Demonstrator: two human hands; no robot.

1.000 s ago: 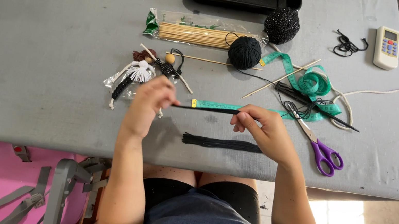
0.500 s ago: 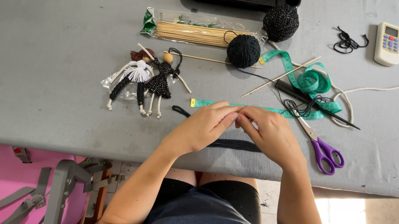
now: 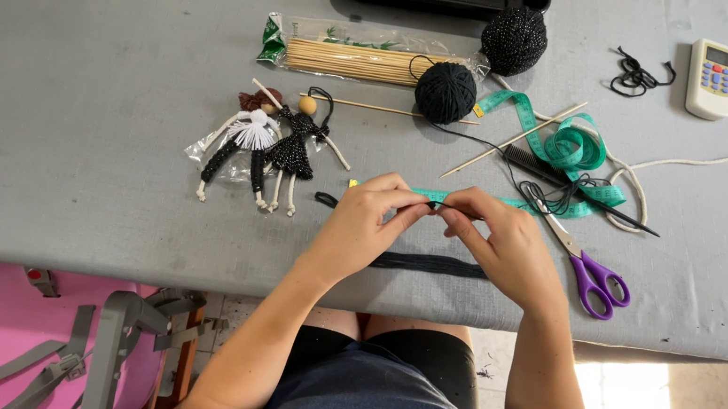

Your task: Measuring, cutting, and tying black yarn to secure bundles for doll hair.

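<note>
— Where the two hands meet over the near middle of the counter (image 3: pixel 66 96): left hand (image 3: pixel 361 223) and right hand (image 3: pixel 505 248) close together, fingertips (image 3: pixel 416 204) nearly touching.

— Holding what?

— A thin black strand (image 3: pixel 450 210), pinched at both ends: left thumb and forefinger clenched on one end, right fingers clamped on the other. Short visible run between them, lying left to right, parallel to the counter's near edge.

— And which hand nearer?

— Neither; both on it already, one at each end. Just below the hands, flat on the counter: a dark bundle of cut yarn (image 3: pixel 427 264), same left-to-right axis, partly under the right hand. Touching or not, hard to tell.

— Behind the hands?

— Green tape measure (image 3: pixel 571 148) stretched along the same line, just beyond the fingers. Purple-handled scissors (image 3: pixel 587 269) just beside the right wrist, blades pointing up-left. Two small yarn dolls (image 3: pixel 267 148) off to the left, nearer the left hand. Black yarn ball (image 3: pixel 445 93) and a packet of bamboo skewers (image 3: pixel 360 62) farther back.
</note>
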